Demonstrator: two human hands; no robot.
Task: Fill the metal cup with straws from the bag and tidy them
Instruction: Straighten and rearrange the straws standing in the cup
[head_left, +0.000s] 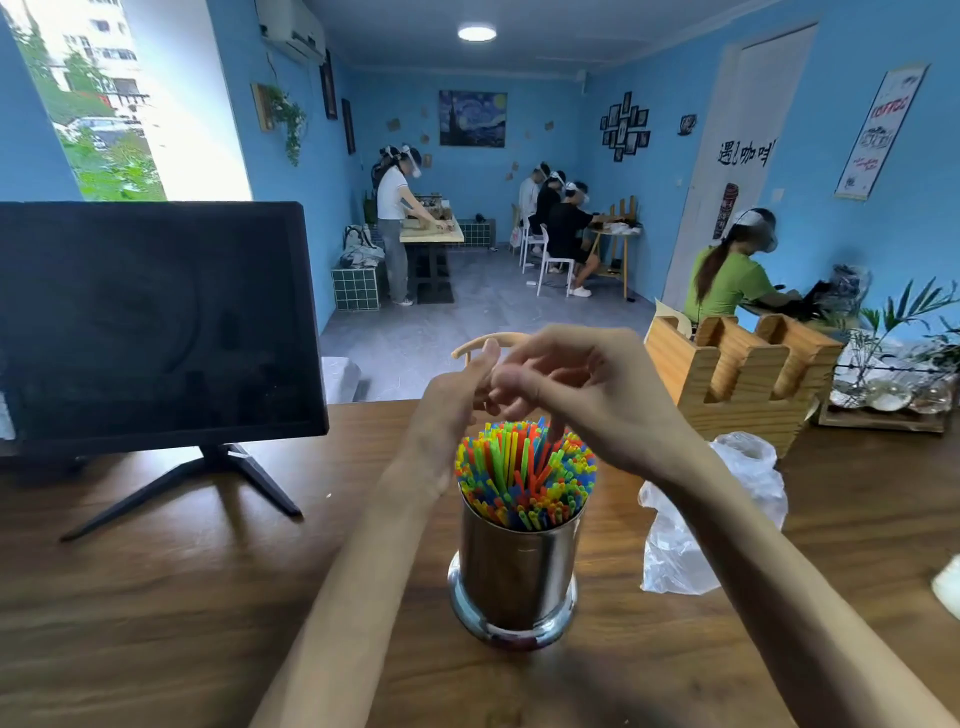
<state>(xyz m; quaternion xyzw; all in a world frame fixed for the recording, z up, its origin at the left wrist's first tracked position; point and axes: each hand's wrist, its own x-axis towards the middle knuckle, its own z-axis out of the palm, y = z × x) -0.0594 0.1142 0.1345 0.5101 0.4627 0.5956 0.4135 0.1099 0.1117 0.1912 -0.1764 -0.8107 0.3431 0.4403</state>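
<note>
Both hands over packed metal cup (517, 566) of coloured straws (524, 475). Left hand (457, 395) relaxed, holding nothing. Right hand (566, 384) loosely curled, one finger touching straw tips; grip unclear.

Blue walls (519, 88) all round, a grey floor (483, 322), a bright window (130, 98) at upper left, a round ceiling light (477, 33) on at top centre, a dark monitor (156, 322) on the wooden bench (156, 597).

left hand (457, 387): bare, no rings | right hand (576, 384): bare | forearms: uncovered, no sleeves in view
</note>
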